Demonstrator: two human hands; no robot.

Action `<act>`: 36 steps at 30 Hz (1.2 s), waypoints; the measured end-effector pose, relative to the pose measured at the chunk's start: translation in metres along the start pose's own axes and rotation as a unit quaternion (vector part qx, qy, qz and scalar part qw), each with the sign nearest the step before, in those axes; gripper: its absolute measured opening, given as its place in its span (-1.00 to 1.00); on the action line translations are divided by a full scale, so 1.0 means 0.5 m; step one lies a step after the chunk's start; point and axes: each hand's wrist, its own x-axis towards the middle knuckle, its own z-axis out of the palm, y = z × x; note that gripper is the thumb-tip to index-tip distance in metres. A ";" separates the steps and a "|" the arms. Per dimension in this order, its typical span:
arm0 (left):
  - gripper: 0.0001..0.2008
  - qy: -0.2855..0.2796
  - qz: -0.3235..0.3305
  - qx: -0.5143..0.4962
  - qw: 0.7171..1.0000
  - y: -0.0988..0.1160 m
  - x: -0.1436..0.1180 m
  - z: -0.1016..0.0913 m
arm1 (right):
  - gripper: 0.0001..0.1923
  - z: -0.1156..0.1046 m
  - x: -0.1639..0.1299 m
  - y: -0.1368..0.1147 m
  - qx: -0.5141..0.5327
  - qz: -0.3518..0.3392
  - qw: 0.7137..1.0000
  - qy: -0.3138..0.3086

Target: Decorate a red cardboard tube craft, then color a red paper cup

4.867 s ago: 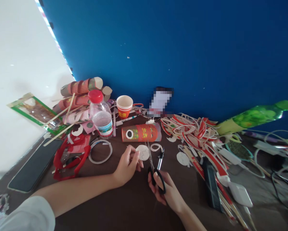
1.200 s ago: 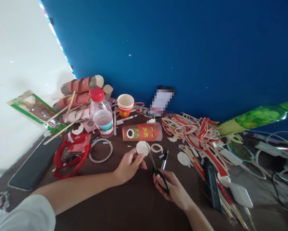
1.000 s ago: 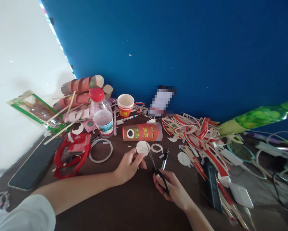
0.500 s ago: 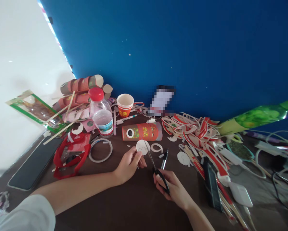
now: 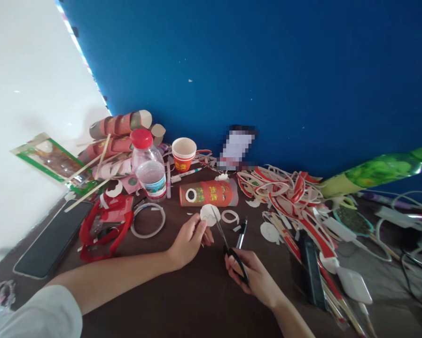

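At twelve o'clock, our left hand [image 5: 189, 241] pinched a white paper disc [image 5: 207, 214].
Our right hand [image 5: 253, 272] curled around black-handled metal scissors [image 5: 226, 247].

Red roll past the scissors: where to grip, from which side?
I'd grip the roll around its middle from above, thumb and fingers across its width. It lies on its side, long axis left to right; the scissors and disc crowd the near side. Avoid the black-and-white eye at its left end.
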 end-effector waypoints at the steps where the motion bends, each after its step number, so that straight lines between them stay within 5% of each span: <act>1: -0.63 -0.001 0.001 0.000 1.000 0.000 0.000 0.000 | -0.39 0.000 0.000 0.000 -0.001 -0.001 1.000 0.000; 36: -0.53 0.039 0.004 -0.001 0.999 0.013 -0.001 -0.001 | -0.44 -0.005 -0.002 0.002 -0.024 -0.011 1.000 -0.013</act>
